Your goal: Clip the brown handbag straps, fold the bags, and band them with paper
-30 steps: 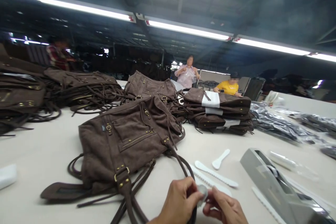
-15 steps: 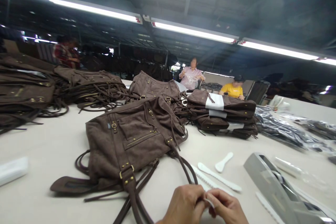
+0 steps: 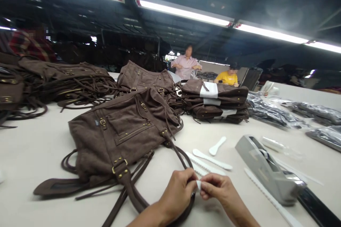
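Head view shows the left hand [image 3: 179, 192] and the right hand [image 3: 218, 190] meeting low in the middle of the frame, each with a narrow grip of thumb and fingertips on the same small white piece [image 3: 198, 184]. That piece sits right between the two grips, held just above the counter [image 3: 42, 149]; what it is made of cannot be told.

Directly under the left hand runs the looped strap [image 3: 183, 156] of the brown suede bag [image 3: 119, 134], which lies flat on the counter just beyond and to the left of the grip, its buckles and zip pocket facing up. Just beyond the grip, toward the right, lie several white serrated strips [image 3: 211, 159] and a small white spoon-shaped piece [image 3: 217, 145]. To the right of the right hand stands a grey tape dispenser [image 3: 263, 170], close by but not touching it.

Farther out past the bag sit stacks of the same brown bags [image 3: 218, 103], one banded in white, and more heaps [image 3: 66, 81] at far left. Clear plastic packets [image 3: 271, 113] spread along the far right. Three other people work well beyond the stacks.
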The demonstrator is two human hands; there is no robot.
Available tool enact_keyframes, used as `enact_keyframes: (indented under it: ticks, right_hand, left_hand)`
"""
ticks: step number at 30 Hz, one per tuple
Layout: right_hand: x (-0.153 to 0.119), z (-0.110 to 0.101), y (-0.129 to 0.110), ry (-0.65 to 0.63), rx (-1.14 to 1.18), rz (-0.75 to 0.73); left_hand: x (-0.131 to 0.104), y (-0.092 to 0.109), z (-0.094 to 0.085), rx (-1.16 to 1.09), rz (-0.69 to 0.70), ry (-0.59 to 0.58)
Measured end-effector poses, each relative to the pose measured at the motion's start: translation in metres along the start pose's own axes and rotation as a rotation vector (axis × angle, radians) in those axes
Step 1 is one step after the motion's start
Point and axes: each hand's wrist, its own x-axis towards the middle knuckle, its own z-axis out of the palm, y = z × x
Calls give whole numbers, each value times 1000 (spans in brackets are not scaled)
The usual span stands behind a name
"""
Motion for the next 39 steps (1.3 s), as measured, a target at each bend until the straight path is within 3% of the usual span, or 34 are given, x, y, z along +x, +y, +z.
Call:
enact_keyframes:
  ticks: [5, 10, 13, 17, 23, 26, 31, 34, 39]
  right_hand:
    - [-2, 1, 3, 41, 9, -3]
    - [-8, -2, -3, 76, -7, -57]
    - [-10, -4, -9, 66, -61, -121]
    - [-12, -3, -9, 41, -104, -92]
    - [-13, 0, -3, 102, -101, -99]
    - [-13, 4, -3, 118, -16, -108]
    - [-19, 21, -1, 102, 209, -28]
    - [-24, 32, 3, 101, 285, -36]
    - [-38, 36, -6, 43, 181, -79]
  left_hand:
    - [-1, 2, 3, -59, -16, 40]
    - [-1, -1, 5, -31, 54, 104]
    - [1, -6, 4, -9, 111, 65]
    - [4, -11, -2, 40, 138, -36]
    - [5, 0, -10, 159, 312, -177]
    - [0, 5, -6, 286, 399, -109]
    - [-9, 6, 11, 429, 601, 182]
    - [-17, 4, 17, 338, 559, 258]
    - [-35, 12, 14, 293, 327, 269]
